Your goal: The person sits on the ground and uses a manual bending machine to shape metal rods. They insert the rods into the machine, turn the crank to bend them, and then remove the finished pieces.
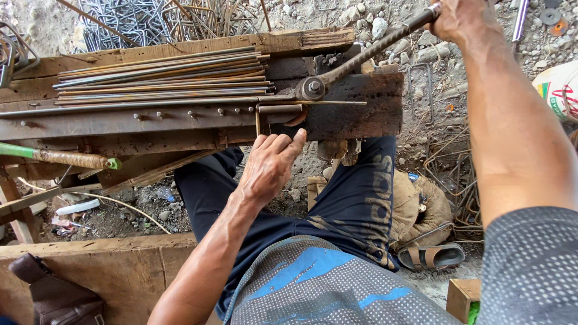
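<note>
A rough wooden bench (361, 114) carries a bundle of thin rusty steel rods (162, 78) along its top. A round bending head (312, 88) sits near the bench's right end, with a long ribbed steel lever (373, 48) running up to the right. My right hand (460, 19) is closed around the lever's far end. My left hand (271, 165) reaches under the bench's front edge, its fingers pinching a thin wire rod (259, 120) that bends down at a right angle just left of the bending head.
Bent wire stirrups (150, 21) lie piled behind the bench on gravel. A green-tipped wrapped handle (66, 157) sticks out at left. A wooden plank (90, 265) and brown bag (54, 295) are near left; a sandal (430, 256) and small wooden block (462, 298) lie right.
</note>
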